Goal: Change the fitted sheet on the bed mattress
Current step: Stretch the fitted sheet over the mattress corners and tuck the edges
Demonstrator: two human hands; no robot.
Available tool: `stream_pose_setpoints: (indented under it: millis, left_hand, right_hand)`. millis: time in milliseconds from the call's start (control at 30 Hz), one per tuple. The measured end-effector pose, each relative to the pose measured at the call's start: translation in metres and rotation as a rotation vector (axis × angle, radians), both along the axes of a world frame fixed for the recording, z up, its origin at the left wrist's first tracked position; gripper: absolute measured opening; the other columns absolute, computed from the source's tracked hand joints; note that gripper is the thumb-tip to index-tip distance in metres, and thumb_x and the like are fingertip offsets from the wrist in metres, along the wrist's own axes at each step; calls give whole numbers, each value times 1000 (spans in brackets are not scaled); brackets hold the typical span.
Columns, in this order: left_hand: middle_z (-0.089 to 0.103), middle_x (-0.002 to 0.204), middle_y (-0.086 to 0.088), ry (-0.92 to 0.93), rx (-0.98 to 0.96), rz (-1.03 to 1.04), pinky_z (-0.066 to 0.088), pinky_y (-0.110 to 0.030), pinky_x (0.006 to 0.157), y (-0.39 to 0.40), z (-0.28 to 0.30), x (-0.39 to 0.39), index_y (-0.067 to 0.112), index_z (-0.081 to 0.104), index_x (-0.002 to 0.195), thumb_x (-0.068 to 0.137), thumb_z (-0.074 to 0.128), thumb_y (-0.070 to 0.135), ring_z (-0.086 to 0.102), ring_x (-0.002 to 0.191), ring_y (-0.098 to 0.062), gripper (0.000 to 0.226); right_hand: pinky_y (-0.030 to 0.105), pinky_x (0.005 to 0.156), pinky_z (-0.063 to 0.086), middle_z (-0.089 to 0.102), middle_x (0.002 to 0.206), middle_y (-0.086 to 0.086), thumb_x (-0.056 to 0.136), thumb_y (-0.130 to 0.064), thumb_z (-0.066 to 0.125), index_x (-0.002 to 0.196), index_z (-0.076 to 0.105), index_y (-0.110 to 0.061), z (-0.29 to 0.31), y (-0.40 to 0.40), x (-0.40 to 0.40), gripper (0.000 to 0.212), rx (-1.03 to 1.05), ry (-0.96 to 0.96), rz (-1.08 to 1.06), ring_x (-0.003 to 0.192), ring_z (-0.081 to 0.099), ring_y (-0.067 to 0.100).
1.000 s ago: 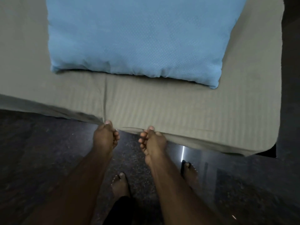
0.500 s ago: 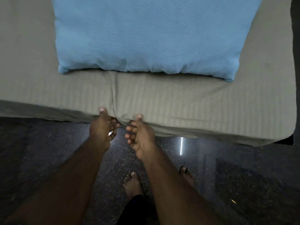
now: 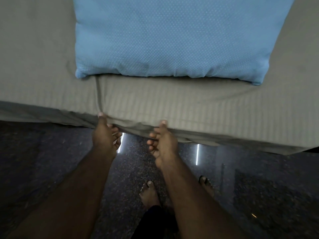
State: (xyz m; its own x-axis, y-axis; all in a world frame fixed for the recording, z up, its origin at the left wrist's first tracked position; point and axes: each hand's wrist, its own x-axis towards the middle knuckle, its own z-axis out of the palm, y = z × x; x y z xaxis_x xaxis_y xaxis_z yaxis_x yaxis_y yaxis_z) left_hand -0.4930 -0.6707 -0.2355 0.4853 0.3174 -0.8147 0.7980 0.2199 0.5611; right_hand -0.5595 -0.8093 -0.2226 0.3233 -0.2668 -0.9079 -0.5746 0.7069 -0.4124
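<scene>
A grey-green striped fitted sheet [image 3: 198, 104] covers the mattress, which fills the upper half of the head view. Its near edge hangs over the mattress side and bunches between my hands. My left hand [image 3: 105, 135] pinches that edge with the thumb on top and the fingers curled under the fabric. My right hand [image 3: 163, 140] grips the same edge a little to the right, thumb on top, fingers under. A crease runs up from my left thumb toward the pillow.
A light blue dotted pillow [image 3: 181, 37] lies on the sheet just beyond my hands. Below the bed is a dark polished speckled floor [image 3: 51, 161] with light reflections. My bare feet [image 3: 150, 195] stand close to the bed.
My hands closed together, then spread apart again along the sheet edge. The fabric between them is now bunched and lifted off the mattress side. The view shifted so the pillow sits further right.
</scene>
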Motion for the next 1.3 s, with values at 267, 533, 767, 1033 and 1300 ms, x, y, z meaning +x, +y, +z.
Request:
stream_pose_setpoints:
  millis: [267, 533, 767, 1033, 1300]
  left_hand:
    - [57, 60, -1, -85, 250, 88, 31, -18, 40, 25, -16, 27, 17, 52, 78, 103, 48, 39, 53, 41, -5, 33]
    - [59, 88, 8, -24, -154, 82, 47, -20, 59, -23, -10, -20, 25, 55, 95, 105, 31, 48, 57, 70, -7, 35]
    - [66, 104, -1, 196, -346, -342, 52, -30, 72, -202, -14, -157, 22, 59, 108, 102, 51, 16, 64, 87, -20, 12]
    - [65, 113, 1, 173, -444, -436, 53, -30, 77, -329, -70, -196, 23, 54, 122, 100, 55, 13, 66, 93, -20, 24]
    - [69, 105, 3, 16, -369, -444, 54, -34, 81, -336, -135, -179, 22, 61, 100, 102, 53, 21, 67, 93, -20, 9]
  right_hand:
    - [24, 44, 37, 57, 67, 3, 101, -29, 57, 88, 52, -14, -7, -45, -16, 21, -260, -27, -15, 46, 50, 11]
    - [25, 57, 46, 72, 93, 2, 102, -19, 56, 101, 63, -16, 1, -88, -55, 7, -20, -120, 0, 67, 64, 12]
    - [27, 73, 49, 70, 102, 8, 102, -11, 49, 107, 62, -13, -29, -186, -160, 15, 25, -28, -400, 90, 67, 20]
    - [36, 109, 41, 59, 134, 9, 104, -24, 46, 129, 57, -11, -86, -316, -210, 30, -13, -181, -680, 121, 57, 23]
    - [38, 105, 46, 63, 128, 10, 104, -22, 41, 133, 57, -8, -138, -322, -165, 36, -42, -327, -849, 117, 61, 24]
